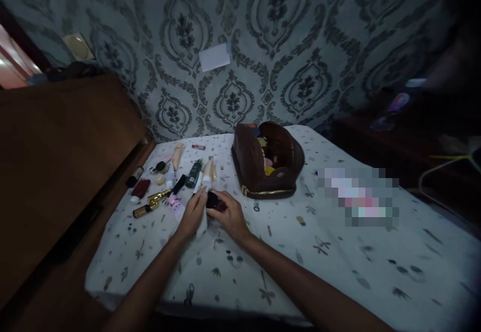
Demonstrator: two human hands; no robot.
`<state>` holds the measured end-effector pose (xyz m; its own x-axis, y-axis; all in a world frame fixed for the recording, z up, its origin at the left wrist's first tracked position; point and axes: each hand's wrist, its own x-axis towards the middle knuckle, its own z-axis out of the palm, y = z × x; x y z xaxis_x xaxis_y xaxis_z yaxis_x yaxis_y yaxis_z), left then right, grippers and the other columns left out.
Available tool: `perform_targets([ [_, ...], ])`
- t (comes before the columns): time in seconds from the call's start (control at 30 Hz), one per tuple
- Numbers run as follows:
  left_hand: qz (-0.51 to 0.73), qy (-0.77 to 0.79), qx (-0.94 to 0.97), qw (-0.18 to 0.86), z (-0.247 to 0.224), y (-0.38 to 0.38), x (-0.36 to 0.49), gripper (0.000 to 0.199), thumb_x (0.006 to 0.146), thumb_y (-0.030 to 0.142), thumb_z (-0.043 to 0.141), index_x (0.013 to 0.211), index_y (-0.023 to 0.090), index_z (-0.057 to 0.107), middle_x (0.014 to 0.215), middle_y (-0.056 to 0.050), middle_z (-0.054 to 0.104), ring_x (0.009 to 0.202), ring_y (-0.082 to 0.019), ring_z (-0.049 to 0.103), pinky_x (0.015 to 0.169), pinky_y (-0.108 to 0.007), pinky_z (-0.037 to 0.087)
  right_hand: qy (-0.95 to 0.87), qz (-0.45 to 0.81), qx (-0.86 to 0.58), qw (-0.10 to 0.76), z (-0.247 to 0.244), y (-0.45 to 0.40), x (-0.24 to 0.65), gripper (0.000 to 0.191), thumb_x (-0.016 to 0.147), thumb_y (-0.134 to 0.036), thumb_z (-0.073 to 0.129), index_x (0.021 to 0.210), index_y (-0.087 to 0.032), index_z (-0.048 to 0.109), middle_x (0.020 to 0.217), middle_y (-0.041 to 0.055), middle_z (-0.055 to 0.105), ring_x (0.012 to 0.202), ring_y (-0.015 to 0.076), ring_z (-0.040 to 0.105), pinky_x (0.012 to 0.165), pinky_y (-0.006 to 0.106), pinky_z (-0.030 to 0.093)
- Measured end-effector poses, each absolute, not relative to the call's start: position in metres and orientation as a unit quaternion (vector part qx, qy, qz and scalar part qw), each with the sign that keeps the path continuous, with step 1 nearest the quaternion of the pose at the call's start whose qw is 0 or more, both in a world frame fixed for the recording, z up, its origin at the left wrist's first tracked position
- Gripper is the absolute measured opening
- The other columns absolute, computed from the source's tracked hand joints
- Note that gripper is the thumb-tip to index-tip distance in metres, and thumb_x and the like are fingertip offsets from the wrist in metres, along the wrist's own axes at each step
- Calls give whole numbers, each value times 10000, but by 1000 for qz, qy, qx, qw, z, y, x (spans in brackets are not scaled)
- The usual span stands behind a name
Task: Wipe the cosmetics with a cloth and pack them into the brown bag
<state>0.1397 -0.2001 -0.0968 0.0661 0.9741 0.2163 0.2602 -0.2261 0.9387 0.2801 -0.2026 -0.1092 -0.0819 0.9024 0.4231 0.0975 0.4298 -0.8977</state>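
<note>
Dark, rounded, glossy container sat above the white printed sheet, left of the gaping brown leather-look bag, gripped by the right hand; the left hand pinched what looked like soft white cloth. Slick sides might have slipped free; a bump might have rolled the shiny gold cylinder.

White printed sheet — open brown bag; scattered left of it — beige tube, green bottle, other cosmetics

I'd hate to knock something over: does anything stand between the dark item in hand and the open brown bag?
Apart from the right hand holding it, nothing visible stands between the dark item and the brown bag; only patterned sheet shows there. The green bottle lies to the left.
</note>
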Motion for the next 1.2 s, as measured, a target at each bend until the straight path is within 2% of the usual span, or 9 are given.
perform_targets([
  [0.1,482,465,606,430,-98,-199,140,509,908,588,475,1106,154,652,1159,-95,679,1137,-245,586,1067,-391,399,-647,345,-402,548,-113,-202,281,431,693,-187,725,1123,-215,706,1022,61,623,916,212,596,823,328,514],
  [0.2,477,461,608,436,-98,-199,139,522,903,628,452,977,153,655,983,-68,685,957,-220,616,921,-354,478,-654,327,-418,539,-117,-202,280,459,674,-204,745,1132,-213,713,1040,66,570,817,190,577,739,318,525],
  [0.37,456,466,617,440,-93,-202,137,559,889,677,435,822,151,614,776,-27,609,784,-184,567,777,-310,476,-683,317,-409,516,-116,-206,278,428,693,-199,719,1120,-204,708,949,45,547,676,157,526,658,305,510],
  [0.53,448,480,622,427,-88,-203,137,571,887,687,420,779,158,604,752,-18,583,761,-178,536,764,-300,459,-689,308,-406,515,-113,-207,276,406,708,-197,690,1114,-185,690,857,25,536,641,156,518,637,294,496],
  [0.77,435,500,617,424,-89,-204,133,586,885,683,416,763,145,614,742,-24,594,774,-187,533,754,-297,449,-700,290,-392,522,-112,-208,276,339,765,-308,695,1075,-171,685,845,33,573,650,171,541,628,305,499],
  [0.9,443,511,603,423,-90,-203,132,580,861,696,431,713,154,570,688,1,527,700,-159,475,676,-280,396,-701,281,-392,525,-113,-209,276,342,786,-360,699,1067,-166,689,854,46,596,657,183,565,622,317,511],
  [1.07,461,521,573,434,-92,-201,130,596,832,732,426,617,179,482,580,29,405,591,-126,375,565,-268,316,-705,290,-377,526,-115,-209,274,341,788,-371,714,1074,-188,674,919,70,643,767,216,623,664,329,541],
  [1.2,480,516,556,441,-95,-199,128,592,812,732,469,613,175,492,563,34,401,574,-119,365,547,-259,308,-701,309,-365,529,-114,-210,274,346,791,-348,712,1095,-190,665,954,80,662,782,219,642,666,332,557],
])
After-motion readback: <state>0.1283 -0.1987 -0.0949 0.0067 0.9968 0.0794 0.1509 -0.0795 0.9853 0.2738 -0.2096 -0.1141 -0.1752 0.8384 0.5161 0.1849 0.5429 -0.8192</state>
